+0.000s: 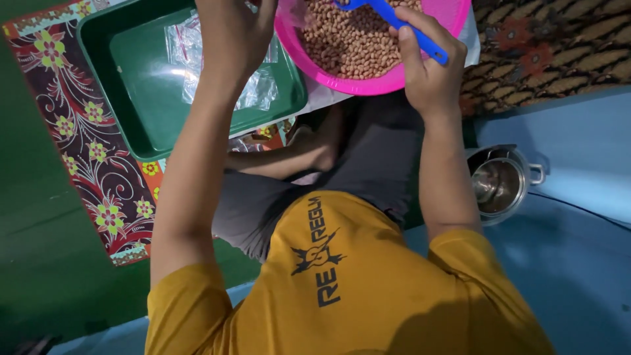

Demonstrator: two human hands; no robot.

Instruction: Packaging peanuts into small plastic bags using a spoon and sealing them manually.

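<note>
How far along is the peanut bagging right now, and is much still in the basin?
Done: several clear bags lie in the green tray, contents unclear. In hand: the right hand grips a blue scoop over the pink basin, and the left hand holds a small clear bag at its rim. Left: the basin looks full of peanuts, so plenty remains.

A green tray (pixel 141 125) is seen on a floral-patterned mat (pixel 85 158), with a few clear plastic bags (pixel 253 92) lying inside it. To the right, a small steel pot (pixel 499 184) with a side handle is set on a blue surface (pixel 572 263). A patterned brown and orange cloth (pixel 552 46) is spread behind it. A green floor (pixel 33 250) is visible at the left.
</note>
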